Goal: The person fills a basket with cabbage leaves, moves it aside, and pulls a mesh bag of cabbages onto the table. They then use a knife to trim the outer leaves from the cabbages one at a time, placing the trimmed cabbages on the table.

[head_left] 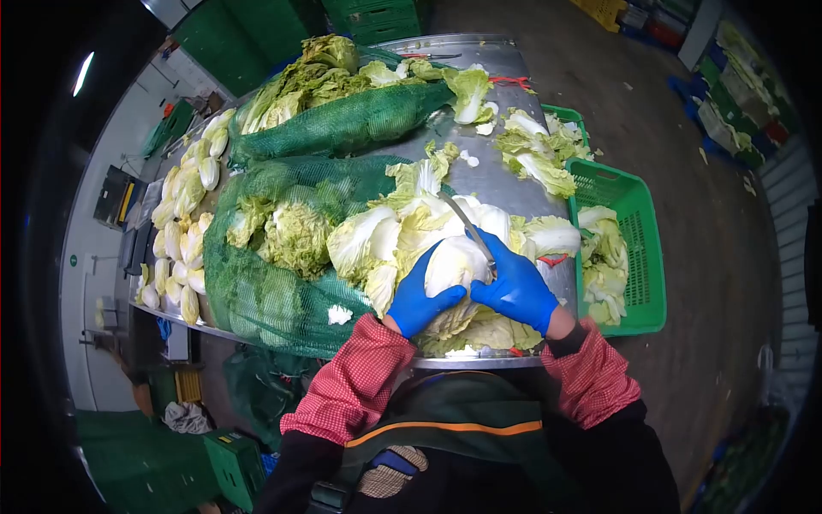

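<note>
A pale napa cabbage (455,267) is held between my hands at the near edge of the metal table. My left hand (418,298), in a blue glove, is closed around its left side. In my right hand (518,289), also gloved in blue, is a knife (465,218); its blade points up and to the left, and the handle is hidden by the fingers. The right thumb presses against the cabbage. Loose cabbage leaves (368,242) lie around and beneath it. Just left of them, a green mesh sack (257,313) holds more cabbages.
Another green mesh sack (360,120) lies across the far part of the table (492,56). Several small, pale cabbages (184,184) are lined up at the left end. A green crate (646,257) with leaves inside stands against the right side. Stacked crates (372,17) are at the back.
</note>
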`<state>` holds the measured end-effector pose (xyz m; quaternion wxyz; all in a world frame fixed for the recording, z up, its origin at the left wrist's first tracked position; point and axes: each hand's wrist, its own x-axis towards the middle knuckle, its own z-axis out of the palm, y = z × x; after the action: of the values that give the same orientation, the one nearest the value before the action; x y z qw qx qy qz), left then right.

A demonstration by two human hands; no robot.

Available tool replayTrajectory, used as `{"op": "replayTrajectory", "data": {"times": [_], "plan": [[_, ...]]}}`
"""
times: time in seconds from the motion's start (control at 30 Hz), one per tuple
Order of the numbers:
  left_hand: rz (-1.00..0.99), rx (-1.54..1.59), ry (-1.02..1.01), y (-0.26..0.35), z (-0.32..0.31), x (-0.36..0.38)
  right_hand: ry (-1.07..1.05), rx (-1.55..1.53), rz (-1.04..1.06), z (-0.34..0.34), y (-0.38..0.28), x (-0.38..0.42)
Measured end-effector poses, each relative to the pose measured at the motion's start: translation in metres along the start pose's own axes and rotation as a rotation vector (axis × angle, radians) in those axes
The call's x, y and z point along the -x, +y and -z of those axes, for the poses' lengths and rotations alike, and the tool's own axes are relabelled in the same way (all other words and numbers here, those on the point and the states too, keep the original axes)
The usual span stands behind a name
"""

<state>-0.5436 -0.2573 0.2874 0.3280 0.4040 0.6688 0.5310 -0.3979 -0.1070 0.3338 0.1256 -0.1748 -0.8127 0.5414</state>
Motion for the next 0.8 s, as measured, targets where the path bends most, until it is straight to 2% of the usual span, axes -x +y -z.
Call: {"op": "replayTrajectory", "data": {"times": [0.03, 0.23, 0.33, 0.4, 0.5, 0.6, 0.63, 0.7, 0.73, 0.8], "plan": [[0.008, 0.003, -0.007, 0.001, 0.000, 0.000, 0.040, 0.001, 0.034, -0.004, 0.006, 0.000], [0.096, 0.107, -0.022, 0.001, -0.007, -0.002, 0.205, 0.046, -0.111, -0.010, 0.012, -0.001], [0.123, 0.138, -0.020, -0.005, -0.010, -0.001, 0.192, 0.170, -0.196, -0.007, 0.000, 0.001], [0.118, 0.185, -0.047, -0.008, -0.012, 0.003, 0.207, 0.165, -0.180, -0.007, 0.006, 0.002], [0.324, 0.655, 0.105, -0.027, -0.014, 0.003, 0.246, -0.021, -0.179, 0.003, 0.028, 0.008], [0.543, 1.293, 0.163, -0.002, 0.001, 0.005, 0.264, -0.211, -0.182, 0.021, 0.016, 0.022], [0.529, 1.355, 0.168, -0.009, 0.007, 0.003, 0.290, -0.254, -0.151, 0.024, 0.011, 0.026], [0.320, 1.470, 0.072, -0.014, 0.010, -0.003, 0.335, -0.293, -0.013, 0.034, 0.020, 0.025], [0.228, 1.518, 0.011, -0.014, 0.011, -0.005, 0.328, -0.076, -0.096, 0.038, 0.020, 0.020], [0.239, 1.545, -0.011, -0.005, 0.011, -0.008, 0.313, 0.358, -0.268, 0.047, 0.004, 0.013]]}}
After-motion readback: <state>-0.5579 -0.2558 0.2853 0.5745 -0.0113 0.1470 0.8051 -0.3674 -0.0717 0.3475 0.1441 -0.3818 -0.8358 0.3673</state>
